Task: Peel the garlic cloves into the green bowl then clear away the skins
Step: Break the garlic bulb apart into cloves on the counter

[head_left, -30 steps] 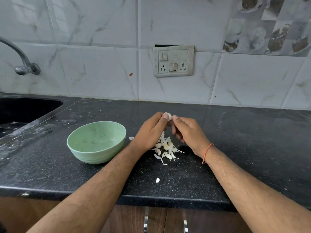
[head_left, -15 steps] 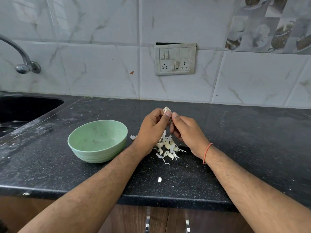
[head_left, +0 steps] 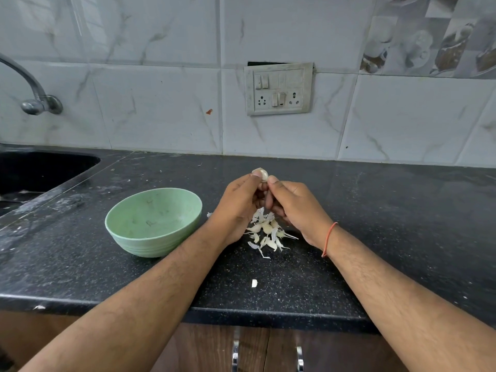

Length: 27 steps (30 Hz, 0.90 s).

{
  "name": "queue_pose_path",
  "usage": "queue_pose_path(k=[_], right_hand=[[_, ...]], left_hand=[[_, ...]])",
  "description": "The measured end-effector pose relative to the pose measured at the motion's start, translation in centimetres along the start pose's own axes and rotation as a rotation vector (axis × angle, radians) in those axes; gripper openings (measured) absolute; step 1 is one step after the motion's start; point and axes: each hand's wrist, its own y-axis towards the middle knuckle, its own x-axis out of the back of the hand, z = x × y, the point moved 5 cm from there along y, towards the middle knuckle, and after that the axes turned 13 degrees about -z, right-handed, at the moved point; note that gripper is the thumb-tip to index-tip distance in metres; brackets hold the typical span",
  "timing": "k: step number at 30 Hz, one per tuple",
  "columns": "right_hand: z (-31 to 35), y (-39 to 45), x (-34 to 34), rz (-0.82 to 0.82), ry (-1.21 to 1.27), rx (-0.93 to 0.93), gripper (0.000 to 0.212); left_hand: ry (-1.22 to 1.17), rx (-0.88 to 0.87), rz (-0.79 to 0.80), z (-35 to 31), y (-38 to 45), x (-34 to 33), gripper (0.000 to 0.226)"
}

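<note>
Pale and papery, the garlic clove (head_left: 261, 174) sits raised above the bench (head_left: 375, 224), right of the green bowl (head_left: 153, 222) and over the heap of cloves and skins (head_left: 267, 232). The left hand (head_left: 236, 208) and right hand (head_left: 295, 208) meet, both pinching it at their fingertips. Its long axis seems to lie roughly crosswise, though which end is the tip is unclear. Best to hold one end steady and strip the skin lengthwise.
</note>
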Motion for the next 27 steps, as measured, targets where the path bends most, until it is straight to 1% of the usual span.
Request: queue_pose_path(k=[2,5,8,11,13,16,19,23,27], right_hand=[[-0.1,0.2,0.5,-0.057,-0.129,0.096,0.059],[-0.2,0.4,0.8,-0.158,-0.397,0.293,0.057],[-0.3,0.4,0.5,-0.197,-0.495,0.385,0.059],[-0.1,0.6,0.4,-0.221,-0.538,0.441,0.054],[-0.3,0.7,0.3,-0.214,-0.526,0.438,0.055],[-0.5,0.9,0.3,-0.159,-0.491,0.402,0.057],[-0.2,1.1,1.0,-0.102,-0.459,0.369,0.051],[-0.7,1.3,1.9,-0.044,-0.477,0.316,0.052],[-1.4,1.5,2.2,-0.081,-0.468,0.298,0.053]], left_hand=[[0.024,0.009,0.017,-0.1,0.0,-0.1,0.040],[0.130,-0.027,-0.014,0.5,0.4,-0.1,0.037],[0.156,-0.020,-0.055,1.1,0.7,0.1,0.032],[0.172,0.009,-0.071,1.3,1.0,0.3,0.036],[0.167,0.024,-0.057,1.4,1.1,0.2,0.036],[0.169,0.034,-0.039,0.9,1.1,0.4,0.036],[0.175,0.051,0.000,0.8,1.0,0.4,0.036],[0.114,0.172,-0.001,1.6,1.1,0.7,0.032],[0.030,0.269,-0.022,2.0,0.8,0.6,0.036]])
